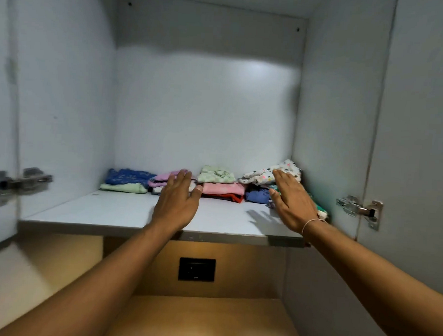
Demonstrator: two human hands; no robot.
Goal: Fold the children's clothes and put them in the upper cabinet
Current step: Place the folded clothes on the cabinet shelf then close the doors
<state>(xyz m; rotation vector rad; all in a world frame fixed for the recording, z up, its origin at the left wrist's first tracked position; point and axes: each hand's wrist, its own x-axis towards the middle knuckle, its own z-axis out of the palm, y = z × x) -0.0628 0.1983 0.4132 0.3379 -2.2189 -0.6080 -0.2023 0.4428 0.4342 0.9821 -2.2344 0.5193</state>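
Cabinet (64, 108) open, folded clothes (222, 184) in a row at the shelf (110, 210) back, mid-frame. Left hand (177, 204) flat, fingers together, tips at the pink stack (160, 181). Right hand (294, 205) flat, fingers together, over the spotted piece (263, 174), probably touching.

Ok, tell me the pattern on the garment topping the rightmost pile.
White garment with small multicoloured dots, seen in the head view.

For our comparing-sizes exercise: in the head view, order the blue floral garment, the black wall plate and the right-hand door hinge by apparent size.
1. Blue floral garment
2. Black wall plate, though it is nearer the camera, so unsure
3. Right-hand door hinge
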